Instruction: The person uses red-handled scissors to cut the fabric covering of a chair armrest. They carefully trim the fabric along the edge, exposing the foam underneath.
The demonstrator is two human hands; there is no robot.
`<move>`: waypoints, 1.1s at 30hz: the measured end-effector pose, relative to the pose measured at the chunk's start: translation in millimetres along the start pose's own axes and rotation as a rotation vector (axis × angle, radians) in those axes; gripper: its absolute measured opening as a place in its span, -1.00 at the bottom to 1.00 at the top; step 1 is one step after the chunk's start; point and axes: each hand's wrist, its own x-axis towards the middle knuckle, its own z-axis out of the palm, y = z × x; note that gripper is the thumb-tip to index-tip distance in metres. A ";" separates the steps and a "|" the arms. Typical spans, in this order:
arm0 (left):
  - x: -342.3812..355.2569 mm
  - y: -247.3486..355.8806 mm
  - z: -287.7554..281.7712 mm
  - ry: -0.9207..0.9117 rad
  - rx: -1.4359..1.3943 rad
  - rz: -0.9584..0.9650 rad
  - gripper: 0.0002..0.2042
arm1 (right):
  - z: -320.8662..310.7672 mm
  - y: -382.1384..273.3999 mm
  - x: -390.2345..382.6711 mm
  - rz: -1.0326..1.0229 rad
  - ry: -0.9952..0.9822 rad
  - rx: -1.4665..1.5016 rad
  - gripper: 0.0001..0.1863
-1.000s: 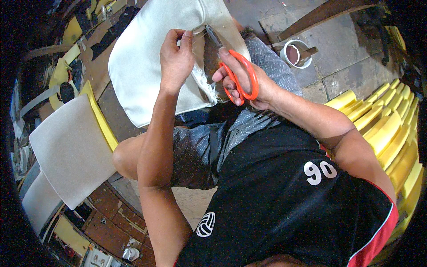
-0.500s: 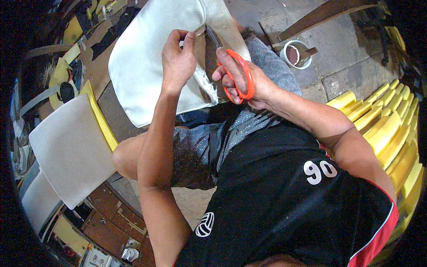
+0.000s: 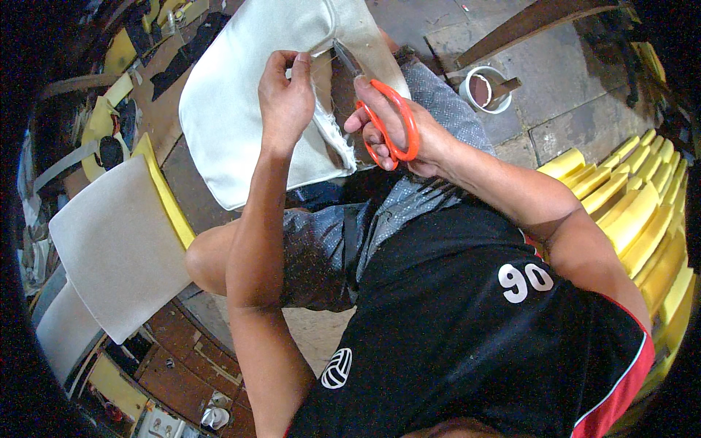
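An off-white fabric-covered seat pad point(image 3: 226, 109) lies across my lap, with a frayed fabric edge point(image 3: 337, 139) along an opening that shows a brown inside. My left hand point(image 3: 287, 98) is closed in a pinch over the pad, holding a thin pale strip of fabric that runs toward the seam. My right hand point(image 3: 420, 139) grips scissors point(image 3: 403, 120) with orange handles, fingers through the loops. The dark blades point up and left, their tips at the seam beside the strip. How far the blades are parted is hard to see.
Another pale pad point(image 3: 120, 248) with a yellow foam edge stands by my left knee. A white bucket point(image 3: 485, 91) with a stick in it sits on the tiled floor at the far right. Yellow foam pieces point(image 3: 642, 212) are stacked at right; scraps litter the left.
My left hand has shifted slightly left, drawing the pale strip away from the seam. The scissor tips have moved a little left and stay near the seam.
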 end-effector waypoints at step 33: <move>-4.5 11.0 -0.6 -0.037 0.006 -0.043 -0.75 | 3.5 -0.4 9.0 -0.025 0.042 -0.014 -0.14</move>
